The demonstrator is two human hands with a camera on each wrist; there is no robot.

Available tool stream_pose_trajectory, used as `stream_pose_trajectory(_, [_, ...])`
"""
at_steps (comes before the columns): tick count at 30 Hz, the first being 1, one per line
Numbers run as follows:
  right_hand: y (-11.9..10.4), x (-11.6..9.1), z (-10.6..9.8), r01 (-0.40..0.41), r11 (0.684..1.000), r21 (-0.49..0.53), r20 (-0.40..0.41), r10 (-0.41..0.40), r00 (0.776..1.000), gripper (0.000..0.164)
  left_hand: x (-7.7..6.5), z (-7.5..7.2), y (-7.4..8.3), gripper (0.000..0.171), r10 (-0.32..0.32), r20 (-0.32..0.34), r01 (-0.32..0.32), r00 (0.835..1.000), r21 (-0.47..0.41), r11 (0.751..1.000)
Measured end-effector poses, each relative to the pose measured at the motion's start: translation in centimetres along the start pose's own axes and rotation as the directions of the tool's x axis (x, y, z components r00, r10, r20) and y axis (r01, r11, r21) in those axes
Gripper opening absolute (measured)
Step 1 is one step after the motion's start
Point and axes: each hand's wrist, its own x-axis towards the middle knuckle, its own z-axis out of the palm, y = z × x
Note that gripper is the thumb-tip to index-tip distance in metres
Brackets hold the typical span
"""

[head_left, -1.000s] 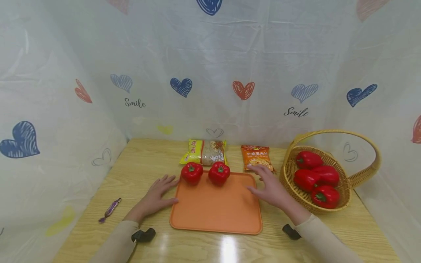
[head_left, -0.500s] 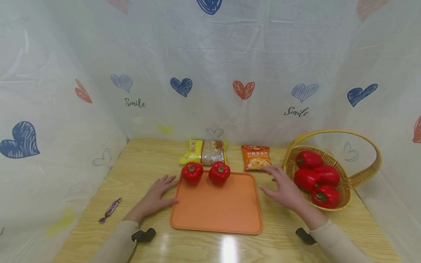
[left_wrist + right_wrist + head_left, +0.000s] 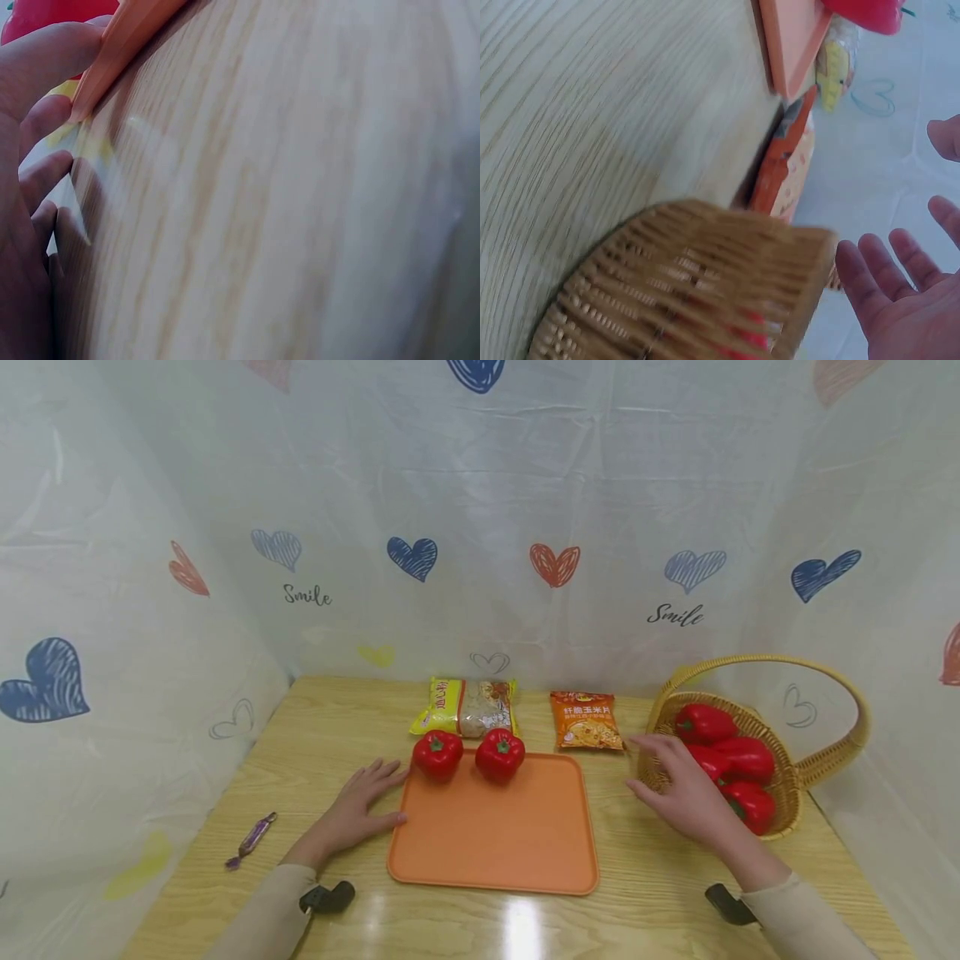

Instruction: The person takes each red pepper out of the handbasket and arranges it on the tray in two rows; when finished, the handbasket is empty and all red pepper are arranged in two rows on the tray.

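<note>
Resting at the left rim of an orange tray (image 3: 495,835), the person's left hand (image 3: 356,814) touches it with its fingers apart. The right hand (image 3: 688,795) is at the wicker basket (image 3: 660,274), near the right edge of the bench (image 3: 330,718); its fingers are also spread and hold nothing, and I cannot tell whether they touch the basket. Inside it lie red peppers (image 3: 746,760). Two other peppers (image 3: 438,757) sit along the tray's far side. Toward the bench's far edge lie a yellow packet (image 3: 459,706) and an orange packet (image 3: 587,722); a purple candy (image 3: 252,840) lies by the left edge.
</note>
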Motion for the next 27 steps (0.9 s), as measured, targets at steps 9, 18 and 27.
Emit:
stream_pose_trajectory(9, [1.4, -1.0, -1.6, -0.024, 1.000, -0.001, -0.023, 0.024, 0.999, 0.062, 0.0, 0.1, -0.2, 0.071, 0.021, -0.017, -0.021, 1.000, 0.008, 1.000])
stream_pose_trajectory(18, [3.3, -1.7, -3.3, -0.098, 0.994, -0.050, -0.019, 0.097, 0.995, 0.063, 0.0, 0.1, -0.3, 0.073, -0.021, 0.014, 0.021, 1.000, -0.002, 1.000])
stream_pose_trajectory(27, [5.7, -2.0, -3.6, -0.110, 0.989, -0.093, -0.065, 0.105, 0.992, 0.060, 0.0, 0.1, -0.4, 0.073, -0.018, 0.012, 0.018, 1.000, -0.006, 1.000])
